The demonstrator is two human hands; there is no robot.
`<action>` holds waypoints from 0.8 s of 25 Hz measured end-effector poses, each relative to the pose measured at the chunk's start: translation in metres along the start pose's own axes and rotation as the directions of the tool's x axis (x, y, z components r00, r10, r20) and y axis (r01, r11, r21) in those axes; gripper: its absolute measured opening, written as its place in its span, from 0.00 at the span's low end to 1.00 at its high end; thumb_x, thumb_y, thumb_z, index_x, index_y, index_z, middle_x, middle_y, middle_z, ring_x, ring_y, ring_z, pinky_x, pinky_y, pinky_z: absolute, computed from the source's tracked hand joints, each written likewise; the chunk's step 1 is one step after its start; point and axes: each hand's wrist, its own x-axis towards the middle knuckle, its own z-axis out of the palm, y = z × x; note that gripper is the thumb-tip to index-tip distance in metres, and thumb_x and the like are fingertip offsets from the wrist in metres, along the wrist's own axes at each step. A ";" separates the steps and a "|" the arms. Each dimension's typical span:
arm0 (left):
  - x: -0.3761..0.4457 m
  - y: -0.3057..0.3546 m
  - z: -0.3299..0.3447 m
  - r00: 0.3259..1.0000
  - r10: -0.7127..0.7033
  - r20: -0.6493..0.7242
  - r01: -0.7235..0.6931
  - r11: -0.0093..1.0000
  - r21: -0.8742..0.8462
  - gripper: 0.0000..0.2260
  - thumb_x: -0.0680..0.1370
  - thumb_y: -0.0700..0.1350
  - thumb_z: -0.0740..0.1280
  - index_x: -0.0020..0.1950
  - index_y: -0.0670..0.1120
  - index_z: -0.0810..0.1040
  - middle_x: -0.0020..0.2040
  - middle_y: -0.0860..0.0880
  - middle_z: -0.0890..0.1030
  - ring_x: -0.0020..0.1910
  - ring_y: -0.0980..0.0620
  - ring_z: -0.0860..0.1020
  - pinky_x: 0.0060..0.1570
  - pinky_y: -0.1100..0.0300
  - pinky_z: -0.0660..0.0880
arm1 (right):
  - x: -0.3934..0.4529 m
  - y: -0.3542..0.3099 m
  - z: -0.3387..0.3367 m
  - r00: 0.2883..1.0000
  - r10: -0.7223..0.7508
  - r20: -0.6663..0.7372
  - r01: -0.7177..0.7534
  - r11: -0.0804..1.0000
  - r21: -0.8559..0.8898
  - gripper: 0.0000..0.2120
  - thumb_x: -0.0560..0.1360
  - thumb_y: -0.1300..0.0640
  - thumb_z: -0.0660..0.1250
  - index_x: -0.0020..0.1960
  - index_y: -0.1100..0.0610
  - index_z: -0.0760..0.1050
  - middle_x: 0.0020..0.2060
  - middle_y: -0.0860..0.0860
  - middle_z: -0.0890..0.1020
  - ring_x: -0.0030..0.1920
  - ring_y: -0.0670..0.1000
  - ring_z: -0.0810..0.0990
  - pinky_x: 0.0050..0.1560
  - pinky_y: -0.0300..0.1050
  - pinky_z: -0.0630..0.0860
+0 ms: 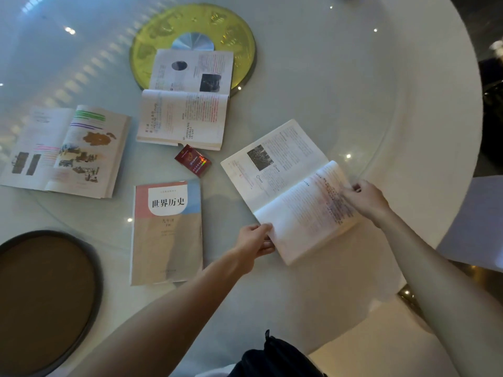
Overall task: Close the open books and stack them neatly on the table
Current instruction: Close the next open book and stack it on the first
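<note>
An open book (285, 183) lies at the right of the round white table (367, 77). My left hand (254, 240) grips the near left corner of its lower page block, and my right hand (366, 200) holds that block's right edge; the near half looks slightly lifted. A closed book (167, 232) with a pink, blue and tan cover lies flat to the left. A second open book (187, 104) sits at the table's middle, partly on a yellow disc. A third open book (68, 151), with colour pictures, rests at the left.
A small red packet (193, 160) lies between the books. A yellow-green glass disc (239, 36) with a silver hub sits at the centre. A dark-rimmed round brown tray (43, 297) is at the near left. A black bag (275, 355) shows at the bottom edge.
</note>
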 end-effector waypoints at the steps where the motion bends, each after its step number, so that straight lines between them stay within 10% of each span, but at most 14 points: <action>1: -0.002 0.003 -0.005 1.000 -0.008 0.016 0.009 0.999 -0.038 0.06 0.79 0.44 0.67 0.50 0.41 0.78 0.35 0.47 0.76 0.30 0.51 0.75 0.36 0.60 0.79 | 0.001 0.002 -0.007 0.999 -0.008 0.039 0.006 0.999 0.038 0.11 0.74 0.51 0.72 0.49 0.58 0.79 0.46 0.53 0.83 0.49 0.58 0.81 0.48 0.52 0.75; 8: 0.008 0.040 -0.033 0.999 0.012 -0.052 -0.027 0.954 -0.297 0.06 0.78 0.44 0.67 0.49 0.43 0.80 0.40 0.46 0.73 0.33 0.52 0.71 0.31 0.62 0.77 | 0.023 -0.076 -0.047 0.942 -0.024 0.333 -0.146 0.866 0.477 0.04 0.76 0.65 0.72 0.46 0.59 0.78 0.38 0.55 0.82 0.30 0.47 0.83 0.29 0.41 0.80; 13: 0.014 0.054 -0.030 0.989 -0.063 -0.137 -0.012 0.873 -0.487 0.11 0.82 0.46 0.58 0.47 0.43 0.77 0.35 0.47 0.84 0.35 0.50 0.81 0.38 0.58 0.77 | 0.044 -0.124 -0.014 0.951 -0.076 0.301 -0.167 0.692 0.702 0.04 0.79 0.63 0.67 0.46 0.61 0.77 0.41 0.58 0.80 0.38 0.54 0.82 0.43 0.49 0.83; 17: 0.018 0.044 -0.022 0.978 -0.163 -0.128 0.086 0.881 -0.466 0.11 0.82 0.45 0.59 0.44 0.43 0.75 0.36 0.46 0.78 0.34 0.50 0.78 0.32 0.60 0.79 | 0.061 -0.145 0.021 0.965 -0.062 0.256 -0.088 0.839 0.537 0.18 0.82 0.47 0.65 0.58 0.63 0.76 0.48 0.57 0.79 0.43 0.54 0.82 0.52 0.55 0.81; 20: 0.015 0.039 -0.008 0.981 -0.188 -0.043 0.148 0.876 -0.460 0.13 0.83 0.43 0.57 0.39 0.45 0.72 0.38 0.46 0.73 0.32 0.51 0.75 0.29 0.63 0.79 | 0.073 -0.162 0.049 0.961 -0.248 0.123 0.253 0.967 -0.025 0.28 0.80 0.47 0.67 0.74 0.63 0.72 0.64 0.59 0.79 0.63 0.59 0.79 0.64 0.57 0.76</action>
